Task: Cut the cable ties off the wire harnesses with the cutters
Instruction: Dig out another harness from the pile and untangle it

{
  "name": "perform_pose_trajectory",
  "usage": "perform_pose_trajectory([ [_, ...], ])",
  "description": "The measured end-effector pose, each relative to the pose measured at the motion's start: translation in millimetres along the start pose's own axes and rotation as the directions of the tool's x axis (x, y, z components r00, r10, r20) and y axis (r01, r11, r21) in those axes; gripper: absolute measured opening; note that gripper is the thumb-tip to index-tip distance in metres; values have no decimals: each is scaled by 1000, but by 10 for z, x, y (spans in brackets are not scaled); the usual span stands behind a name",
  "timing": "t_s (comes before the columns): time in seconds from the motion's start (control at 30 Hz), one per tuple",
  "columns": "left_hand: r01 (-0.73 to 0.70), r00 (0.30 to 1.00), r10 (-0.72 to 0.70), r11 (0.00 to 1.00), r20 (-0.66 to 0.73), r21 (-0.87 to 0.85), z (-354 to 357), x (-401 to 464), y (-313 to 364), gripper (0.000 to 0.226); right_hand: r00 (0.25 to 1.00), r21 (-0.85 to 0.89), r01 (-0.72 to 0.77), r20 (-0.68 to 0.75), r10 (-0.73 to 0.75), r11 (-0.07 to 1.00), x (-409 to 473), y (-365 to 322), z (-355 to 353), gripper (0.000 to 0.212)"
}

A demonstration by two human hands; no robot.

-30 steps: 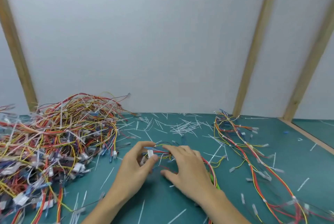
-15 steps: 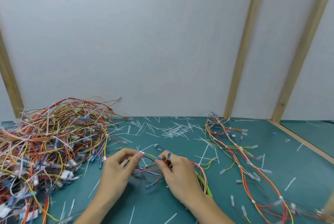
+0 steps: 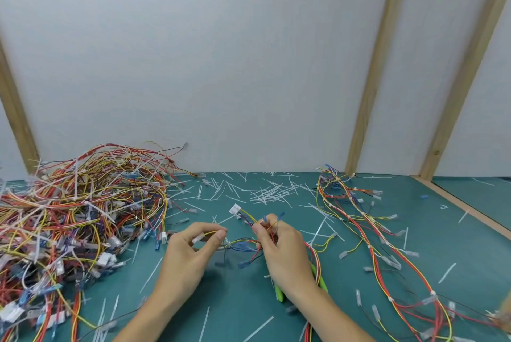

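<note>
Green mat (image 3: pixel 470 236), bare right edge.

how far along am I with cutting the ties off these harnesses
Done: cut tie scraps litter the mat, with loose harnesses on the right. In hand: left hand and right hand hold one harness. Left: the big pile.

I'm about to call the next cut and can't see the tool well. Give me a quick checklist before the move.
1. Harness held in both hands: ok; left hand pinches a yellow wire, right hand grips the bundle.
2. Cutters in hand: not ok; green handles lie on the mat under the right wrist.
3. Tie to cut located: cannot tell.
4. Held harness free of the left pile: ok.
5. Cutter blades: cannot tell, hidden.
</note>
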State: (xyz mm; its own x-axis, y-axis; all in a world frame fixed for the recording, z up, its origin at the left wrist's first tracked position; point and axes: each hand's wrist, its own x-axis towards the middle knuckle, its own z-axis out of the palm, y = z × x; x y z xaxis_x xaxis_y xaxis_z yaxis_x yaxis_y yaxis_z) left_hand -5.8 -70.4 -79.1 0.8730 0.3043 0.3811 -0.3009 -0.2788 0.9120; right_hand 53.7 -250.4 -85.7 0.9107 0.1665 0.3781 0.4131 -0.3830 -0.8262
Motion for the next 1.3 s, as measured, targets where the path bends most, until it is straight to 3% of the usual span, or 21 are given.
perform_pose_trajectory([
  [0.17,70,992,-79,994,-95,-89,-31,34,-27,11,995,200,-94,-1,96,975,36,-3,-17,20],
  [0.47,72,942,-107,990,-317,-120,-150,78,-48,21,994,232,-104,-16,111,967,9,-87,-62,21],
  [0.6,118,948,-157,982,-279,-151,-135,67,-69,28,994,228,-101,-20,108,968,1,-95,-68,23],
  [0.73,99,970,-130,983,-204,-156,-67,46,-23,16,997,120,-75,4,75,990,-8,-53,-40,27],
  [0.9,115,983,-119,993,-142,-33,-12,15,-15,48,998,48,-48,31,46,998,-24,-28,-27,28],
  [1.0,6,983,45,961,-178,276,-52,-15,42,53,999,23,-35,36,35,999,-30,-30,-27,29],
  [1.07,-164,967,233,881,-106,444,-70,-43,121,47,999,18,-27,44,26,999,-34,-27,-28,29],
  [1.13,-285,954,297,850,45,443,-51,-99,195,39,999,12,-9,44,9,1000,-35,-20,-26,28],
  [1.2,-312,944,229,853,237,417,7,-166,226,26,999,-6,11,43,-11,1000,-32,-4,-22,27],
  [1.3,-323,913,96,763,396,559,89,-192,151,48,998,-61,57,42,-54,996,-39,15,1,25],
])
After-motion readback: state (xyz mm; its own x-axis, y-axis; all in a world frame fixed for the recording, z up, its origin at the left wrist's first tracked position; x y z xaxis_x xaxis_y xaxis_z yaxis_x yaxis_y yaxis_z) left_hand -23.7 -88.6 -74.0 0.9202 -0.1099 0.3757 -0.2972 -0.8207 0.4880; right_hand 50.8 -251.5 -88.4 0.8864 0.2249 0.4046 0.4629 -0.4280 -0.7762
